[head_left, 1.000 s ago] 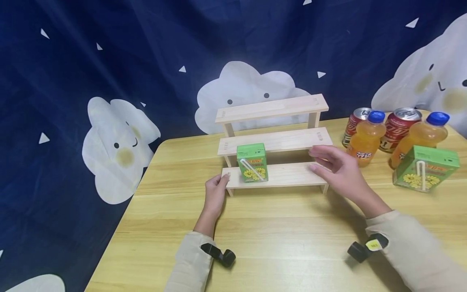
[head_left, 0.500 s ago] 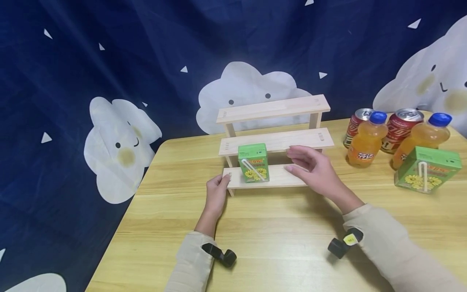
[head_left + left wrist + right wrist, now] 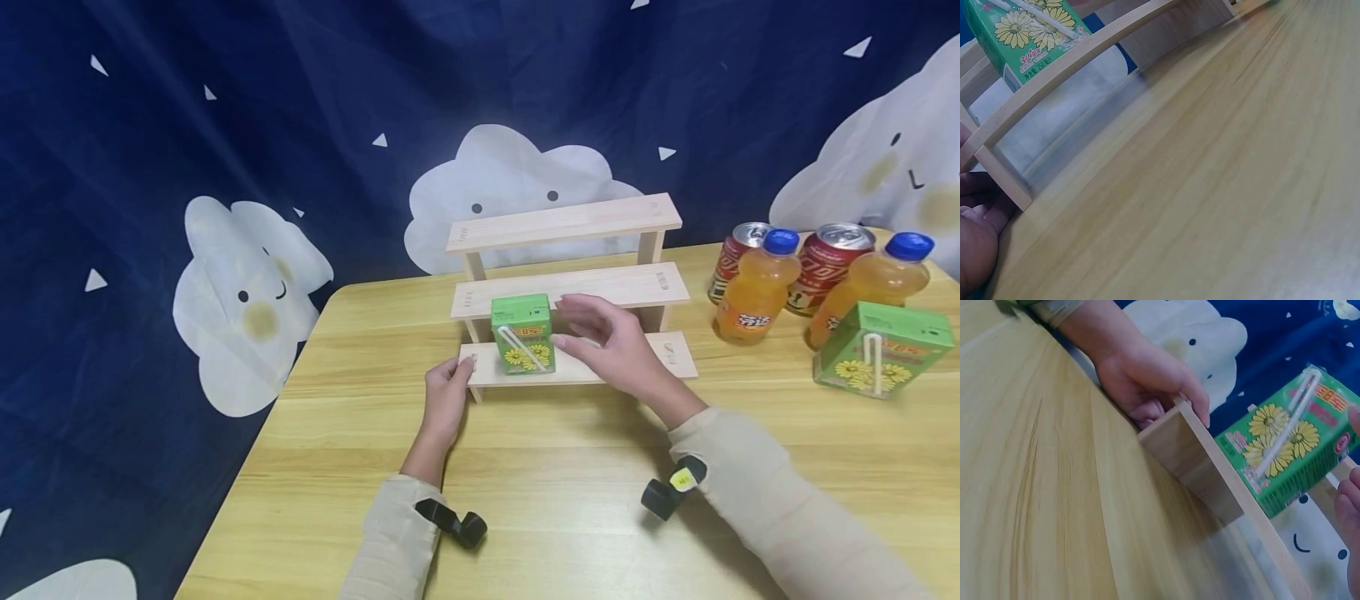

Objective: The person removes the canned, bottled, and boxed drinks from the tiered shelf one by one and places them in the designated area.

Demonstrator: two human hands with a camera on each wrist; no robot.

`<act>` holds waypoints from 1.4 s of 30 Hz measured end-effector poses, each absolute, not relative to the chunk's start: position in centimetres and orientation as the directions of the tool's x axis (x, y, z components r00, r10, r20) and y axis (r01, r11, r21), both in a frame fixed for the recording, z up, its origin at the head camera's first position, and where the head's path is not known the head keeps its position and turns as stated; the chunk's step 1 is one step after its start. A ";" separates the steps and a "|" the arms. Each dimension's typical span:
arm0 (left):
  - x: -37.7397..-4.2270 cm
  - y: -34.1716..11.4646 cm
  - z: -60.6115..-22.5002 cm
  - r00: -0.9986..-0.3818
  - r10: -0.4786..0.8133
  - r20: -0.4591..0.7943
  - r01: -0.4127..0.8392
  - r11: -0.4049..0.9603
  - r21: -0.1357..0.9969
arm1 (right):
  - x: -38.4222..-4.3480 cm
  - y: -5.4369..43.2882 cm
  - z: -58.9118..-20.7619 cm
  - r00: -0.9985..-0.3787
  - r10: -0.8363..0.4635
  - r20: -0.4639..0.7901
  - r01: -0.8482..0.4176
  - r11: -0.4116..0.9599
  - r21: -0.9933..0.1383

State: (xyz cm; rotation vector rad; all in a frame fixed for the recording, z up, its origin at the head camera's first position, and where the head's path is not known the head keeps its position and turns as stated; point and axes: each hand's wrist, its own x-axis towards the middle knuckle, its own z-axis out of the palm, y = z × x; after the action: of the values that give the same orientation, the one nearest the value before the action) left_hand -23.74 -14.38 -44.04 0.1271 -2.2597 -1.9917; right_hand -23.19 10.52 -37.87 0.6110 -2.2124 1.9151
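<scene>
A three-tier wooden display rack (image 3: 600,371) stands on the table. My left hand (image 3: 446,400) grips the left end of its lowest shelf, thumb on top and fingers curled beneath, as the right wrist view shows. On that shelf, toward the left, a green drink carton (image 3: 522,335) with yellow flowers and a white straw stands upright. My right hand (image 3: 611,346) is just right of the carton, fingers and thumb apart and pointing at its side. Whether a fingertip touches the carton I cannot tell. In the left wrist view the carton's top (image 3: 1029,37) is cut off.
At the right stand two orange soda bottles (image 3: 757,287) with blue caps and two red cans (image 3: 825,267). A second green drink carton (image 3: 881,350) is in front of them. Behind the wooden table (image 3: 525,500) hangs a dark blue curtain (image 3: 337,100) with white clouds.
My right hand has moved left along the lowest shelf, from its right end to beside the carton. The left hand, rack and carton stay in place.
</scene>
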 end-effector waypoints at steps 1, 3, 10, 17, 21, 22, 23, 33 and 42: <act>-23.7 -14.4 -44.0 -0.989 -0.145 0.038 0.020 0.126 0.992 | -23.2 10.3 -37.8 -0.907 -0.208 0.368 -0.395 0.107 -0.913; -23.7 -14.4 -44.0 -0.989 -0.143 0.036 0.018 0.122 0.992 | -23.3 10.0 -37.7 -0.909 -0.210 0.360 -0.389 0.118 -0.914; -23.7 -14.5 -44.0 -0.991 -0.127 0.028 0.014 0.106 0.994 | -23.6 8.9 -37.7 -0.905 -0.211 0.370 -0.403 0.141 -0.904; -23.7 -14.6 -43.9 -0.994 -0.110 0.017 0.005 0.107 0.994 | -23.8 8.2 -37.7 -0.897 -0.221 0.383 -0.422 0.171 -0.890; -23.7 -14.6 -43.5 -0.995 -0.097 0.008 -0.003 0.111 0.994 | -23.8 8.2 -37.6 -0.899 -0.222 0.377 -0.420 0.195 -0.887; -23.5 -14.5 -43.1 -0.995 -0.096 0.009 -0.002 0.115 0.993 | -23.8 8.2 -37.6 -0.900 -0.222 0.375 -0.418 0.200 -0.886; -23.3 -14.4 -42.8 -0.995 -0.096 0.010 -0.002 0.119 0.993 | -23.8 8.2 -37.5 -0.901 -0.222 0.372 -0.416 0.205 -0.886; -22.1 -13.8 -41.0 -0.994 -0.102 0.028 0.014 0.133 0.991 | -23.9 8.6 -37.4 -0.900 -0.227 0.373 -0.421 0.223 -0.879; -22.2 -13.9 -41.1 -0.995 -0.101 0.025 0.013 0.118 0.993 | -23.4 9.6 -37.5 -0.899 -0.225 0.375 -0.425 0.243 -0.872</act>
State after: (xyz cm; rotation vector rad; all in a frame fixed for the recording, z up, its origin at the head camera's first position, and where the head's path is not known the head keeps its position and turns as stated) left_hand -22.24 -13.90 -41.10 0.0910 -2.2833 -2.0284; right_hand -23.44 9.56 -37.52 0.6175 -2.3352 1.7266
